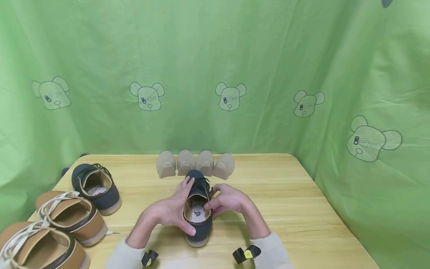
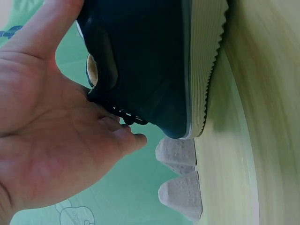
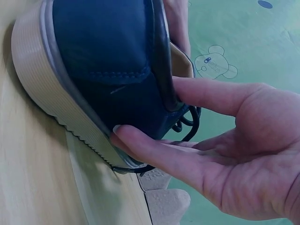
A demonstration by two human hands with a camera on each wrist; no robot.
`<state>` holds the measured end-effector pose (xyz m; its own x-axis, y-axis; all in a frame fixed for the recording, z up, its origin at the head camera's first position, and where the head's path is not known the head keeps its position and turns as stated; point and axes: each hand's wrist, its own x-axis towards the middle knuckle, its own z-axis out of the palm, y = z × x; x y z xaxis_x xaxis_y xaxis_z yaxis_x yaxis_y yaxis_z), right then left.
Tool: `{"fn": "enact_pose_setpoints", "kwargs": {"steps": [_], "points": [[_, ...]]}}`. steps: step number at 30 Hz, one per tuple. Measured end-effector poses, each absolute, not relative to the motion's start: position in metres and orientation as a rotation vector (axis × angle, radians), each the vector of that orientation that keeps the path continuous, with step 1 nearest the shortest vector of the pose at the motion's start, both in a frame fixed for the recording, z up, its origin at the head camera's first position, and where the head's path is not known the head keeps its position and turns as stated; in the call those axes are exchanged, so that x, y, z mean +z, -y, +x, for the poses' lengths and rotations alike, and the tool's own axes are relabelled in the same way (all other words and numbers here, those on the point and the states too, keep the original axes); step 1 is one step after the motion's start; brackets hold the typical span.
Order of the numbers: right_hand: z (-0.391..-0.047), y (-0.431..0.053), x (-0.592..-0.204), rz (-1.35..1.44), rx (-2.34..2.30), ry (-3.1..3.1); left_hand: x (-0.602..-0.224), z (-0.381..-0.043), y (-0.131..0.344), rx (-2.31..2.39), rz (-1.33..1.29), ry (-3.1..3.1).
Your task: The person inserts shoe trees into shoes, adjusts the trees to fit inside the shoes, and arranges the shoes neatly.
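A dark navy lace-up shoe (image 1: pixel 203 228) stands on the table in front of me, toe pointing away, with its tan lining and pale insole visible. Spread along its left side is my left hand (image 1: pixel 173 209); the thumb lies at the heel and the extended fingers reach up beside the laces (image 1: pixel 200 183). My right hand (image 1: pixel 230 200) pinches the right edge of the shoe opening, thumb at the inner rim and fingers outside. In the right wrist view, the right forefinger (image 3: pixel 150 147) lies along the outer side, near dark lace loops (image 3: pixel 192 124).
Several grey moulded toe-shaped inserts (image 1: pixel 186 163) stand in a row beyond the shoe. At left are another navy shoe (image 1: pixel 109 196) and two brown shoes (image 1: pixel 92 228) with white laces. A green printed curtain (image 1: pixel 188 123) surrounds the wooden table (image 1: pixel 285 209).
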<state>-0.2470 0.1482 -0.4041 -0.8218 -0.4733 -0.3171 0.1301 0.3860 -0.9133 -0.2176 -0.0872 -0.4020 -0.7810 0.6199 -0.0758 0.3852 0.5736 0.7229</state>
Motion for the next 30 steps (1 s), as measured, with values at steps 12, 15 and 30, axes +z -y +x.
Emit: {"fn": "enact_pose_setpoints", "kwargs": {"steps": [12,15,30], "points": [[-0.246,-0.148,-0.403,-0.295,-1.445,-2.131,-0.408,-0.222,0.090,1.040,0.866,-2.425],[-0.246,-0.148,-0.404,-0.301,-1.449,-2.126,-0.409,-0.223,0.090,1.045,0.865,-2.420],[-0.246,-0.149,-0.404,-0.315,-1.453,-2.122,-0.412,-0.225,0.091,1.059,0.866,-2.408]]}}
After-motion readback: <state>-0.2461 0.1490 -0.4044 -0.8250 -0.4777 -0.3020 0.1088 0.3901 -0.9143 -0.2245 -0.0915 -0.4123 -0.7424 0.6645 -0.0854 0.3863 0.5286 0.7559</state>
